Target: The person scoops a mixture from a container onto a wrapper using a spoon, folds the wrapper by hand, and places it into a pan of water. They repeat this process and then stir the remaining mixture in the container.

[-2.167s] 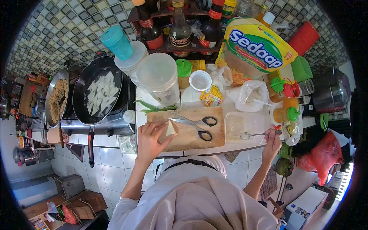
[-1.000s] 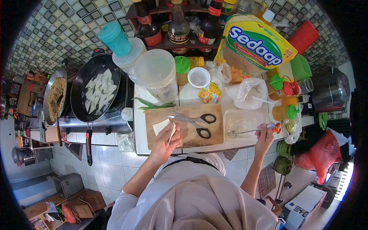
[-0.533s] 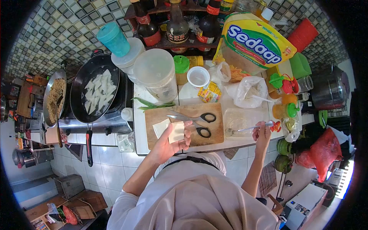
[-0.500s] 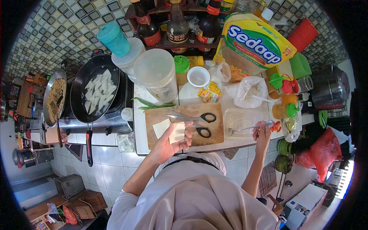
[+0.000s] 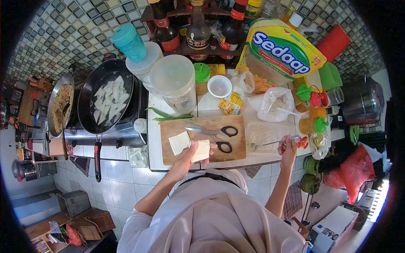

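Note:
My left hand (image 5: 182, 165) is closed on a pale square pastry sheet (image 5: 201, 151), thumb on top, over the front of the wooden cutting board (image 5: 234, 157). Another pale square (image 5: 179, 142) lies on the board beside my thumb. Black-handled scissors (image 5: 213, 134) rest with their blades spread, behind the held sheet. In my right hand (image 5: 288, 151) is a metal spoon (image 5: 274, 142), its handle gripped between the fingers. The spoon reaches left over a clear plastic container (image 5: 266, 128) with a little residue inside.
On the stove at left, a black pan (image 5: 86, 120) holds white pieces in liquid, beside a wok of brown crumbly food (image 5: 62, 99). Tubs, jars and a Sedaap pouch (image 5: 280, 52) crowd the back. Green chillies (image 5: 171, 115) lie behind the board.
My left hand and its sheet have shifted slightly down and right, and the sheet is tilted more. The spoon has moved a little to the right with my right hand.

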Available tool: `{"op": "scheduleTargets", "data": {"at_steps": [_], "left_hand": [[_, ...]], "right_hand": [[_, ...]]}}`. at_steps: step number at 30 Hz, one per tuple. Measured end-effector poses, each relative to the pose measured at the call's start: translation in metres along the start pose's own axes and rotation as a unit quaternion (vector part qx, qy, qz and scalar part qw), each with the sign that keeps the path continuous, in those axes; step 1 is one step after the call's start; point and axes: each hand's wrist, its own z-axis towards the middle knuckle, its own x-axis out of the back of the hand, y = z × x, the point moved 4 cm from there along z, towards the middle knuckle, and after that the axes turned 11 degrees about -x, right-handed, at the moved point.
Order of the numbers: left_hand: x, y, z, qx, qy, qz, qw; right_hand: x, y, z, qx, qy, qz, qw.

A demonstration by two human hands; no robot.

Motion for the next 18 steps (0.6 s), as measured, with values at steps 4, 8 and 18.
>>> {"op": "scheduleTargets", "data": {"at_steps": [4,8,18], "left_hand": [[0.003,-0.005,0.001,-0.015,-0.012,0.021,1.000],[0.002,-0.004,0.001,-0.010,-0.010,0.016,1.000],[-0.012,0.002,0.006,-0.007,-0.020,-0.052,0.998]], "right_hand": [[0.005,0.004,0.004,-0.002,-0.011,0.018,1.000],[0.009,-0.002,0.002,-0.023,0.025,0.075,0.997],[0.030,-0.026,-0.001,0.035,0.016,0.208,0.977]]}}
